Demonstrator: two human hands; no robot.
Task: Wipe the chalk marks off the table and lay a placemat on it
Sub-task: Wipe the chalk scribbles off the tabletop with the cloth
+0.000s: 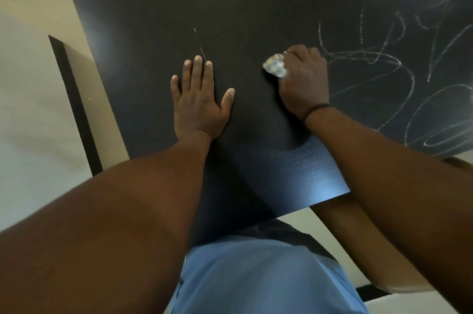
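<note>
At the far left, beyond the edge of the dark surface (153, 6), a pale floor (30, 83) shows, with a dark strip (74, 103) lying on it beside that edge. On the surface itself, the left hand (199, 98) lies flat, fingers straight and spread, palm pressed down as a brace and holding nothing; two short thin chalk strokes (201, 44) sit just beyond its fingertips. To the right of the left hand, near but apart from it, the right hand (304, 78) has its grip curled round a crumpled white wad (275, 65), probably tissue or a wipe, pressed against the surface. A dark band (316, 110) circles that wrist. Right of the right hand, starting just beside its knuckles, looping white chalk scribbles (384, 62) cover the surface out to its right edge. The surface around the left hand looks mostly free of chalk, so the wiping step seems under way, with most of the marks still to go. The next move calls for sweeping the wad rightward across the scribbles with firm pressure, then catching the strokes by the left fingertips. No placemat is in view, so laying it has yet to begin.
</note>
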